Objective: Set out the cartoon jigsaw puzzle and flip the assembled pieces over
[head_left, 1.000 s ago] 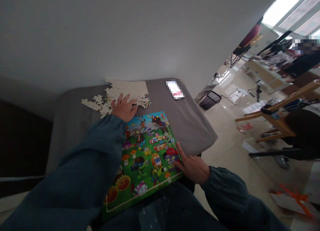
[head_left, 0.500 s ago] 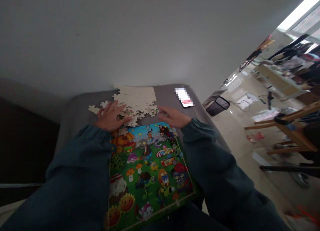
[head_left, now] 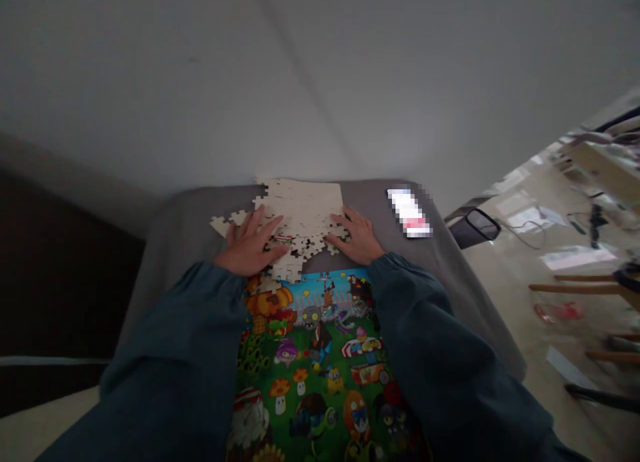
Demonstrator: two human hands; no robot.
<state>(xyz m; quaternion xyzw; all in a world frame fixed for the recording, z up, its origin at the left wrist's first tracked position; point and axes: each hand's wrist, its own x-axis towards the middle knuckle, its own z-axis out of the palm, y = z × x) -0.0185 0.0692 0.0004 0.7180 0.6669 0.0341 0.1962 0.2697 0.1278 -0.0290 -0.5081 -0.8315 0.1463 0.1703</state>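
Puzzle sheet: pale backs up, joined block with ragged near edge; long axis runs across me, left to right.
Place: far end of grey cushion, against white wall.
Hands: my left hand and right hand flat, fingers spread, pressing its near corners.
Nearer me: colourful picture board.

Both arms are stretched forward, palms turned down.
The left hand is laid flat with fingers spread; the right hand is likewise flattened, fingers extended, both forearms sleeved in dark teal.
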